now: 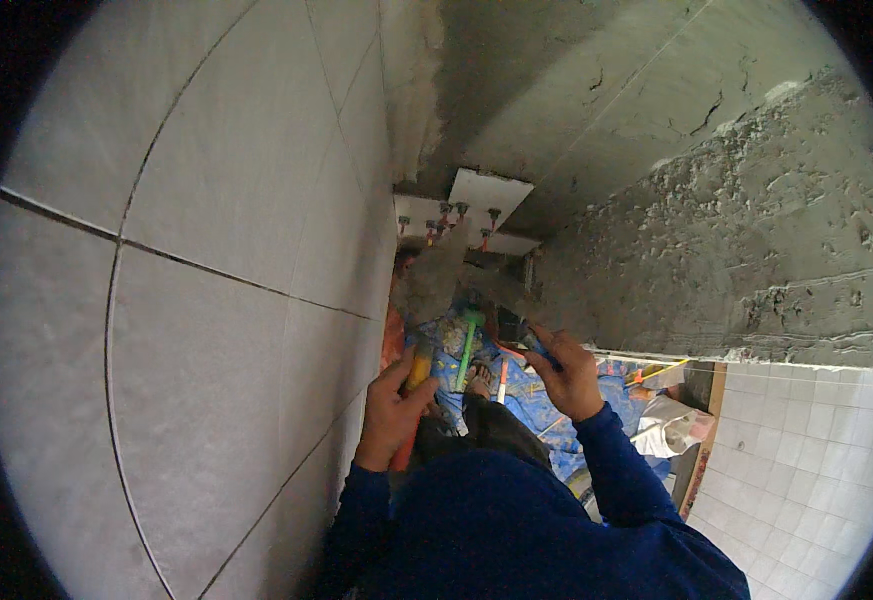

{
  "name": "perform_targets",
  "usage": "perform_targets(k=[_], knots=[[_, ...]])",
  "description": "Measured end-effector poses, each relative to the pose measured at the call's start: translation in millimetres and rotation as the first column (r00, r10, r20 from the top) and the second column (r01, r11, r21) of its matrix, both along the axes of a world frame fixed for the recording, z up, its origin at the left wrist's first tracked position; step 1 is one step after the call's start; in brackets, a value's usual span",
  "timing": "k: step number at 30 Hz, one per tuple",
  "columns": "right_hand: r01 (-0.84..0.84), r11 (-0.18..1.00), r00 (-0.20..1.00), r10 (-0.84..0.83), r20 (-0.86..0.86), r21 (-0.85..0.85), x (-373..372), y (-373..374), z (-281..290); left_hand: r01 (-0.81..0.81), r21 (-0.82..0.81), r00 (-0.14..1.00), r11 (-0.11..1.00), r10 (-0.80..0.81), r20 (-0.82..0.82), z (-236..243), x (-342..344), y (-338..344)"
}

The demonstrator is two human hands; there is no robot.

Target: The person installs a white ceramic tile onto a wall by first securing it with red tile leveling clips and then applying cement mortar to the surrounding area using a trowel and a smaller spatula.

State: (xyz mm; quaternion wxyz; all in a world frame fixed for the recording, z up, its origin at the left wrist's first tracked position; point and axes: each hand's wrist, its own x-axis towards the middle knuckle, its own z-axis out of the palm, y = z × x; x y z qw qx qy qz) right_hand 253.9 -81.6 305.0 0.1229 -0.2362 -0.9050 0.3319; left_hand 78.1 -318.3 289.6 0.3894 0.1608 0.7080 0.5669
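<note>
Dark blue long-sleeved top (pixel 476 510) occupies the position nearest the camera, with one sleeve extending to each hand. Left hand (pixel 393 410): fingers closed around the yellow handle of a hand tool (pixel 419 368); its far end is too blurred to identify. Right hand (pixel 570 376): thumb and fingers pinched on a flat-bladed hand tool (pixel 501 288), blade directed up and to the left, outline blurred. Both tools are held above the floor, well forward of the torso. Below, a bare-toed foot (pixel 478 380) is positioned at a blue tarpaulin (pixel 526 395); a green mallet-shaped tool (pixel 467 350) is located between the hands. Large grey wall tiles (pixel 226 380) line the left side. Beyond the tools, white tile pieces (pixel 486 188) carry tile-levelling clips (pixel 494 216), adjoining a rough mortar-coated wall (pixel 716 220)
</note>
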Motion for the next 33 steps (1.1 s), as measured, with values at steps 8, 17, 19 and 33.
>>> perform_targets(k=[8, 17, 19, 33], knots=[[0.007, 0.996, 0.984, 0.009, -0.177, 0.088, -9.3, 16.3, -52.1, 0.104, -0.008, 0.971, 0.995, -0.103, -0.214, 25.2, 5.5, 1.8], [0.154, 0.885, 0.936, 0.012, -0.352, 0.439, -25.3, 64.6, -35.4, 0.149, 0.099, 0.938, 0.984, -0.109, -0.329, 16.1, 7.6, -4.0], [0.244, 0.872, 0.906, -0.048, -0.420, 0.426, -33.3, 75.5, -25.5, 0.110, 0.085, 0.959, 0.990, -0.083, -0.273, 3.2, 9.8, -7.9], [0.339, 0.747, 0.918, -0.396, -0.028, 0.572, -85.0, 94.5, -56.9, -0.028, 0.066, 0.999, 0.997, 0.029, -0.027, -33.7, 7.2, -14.8]])
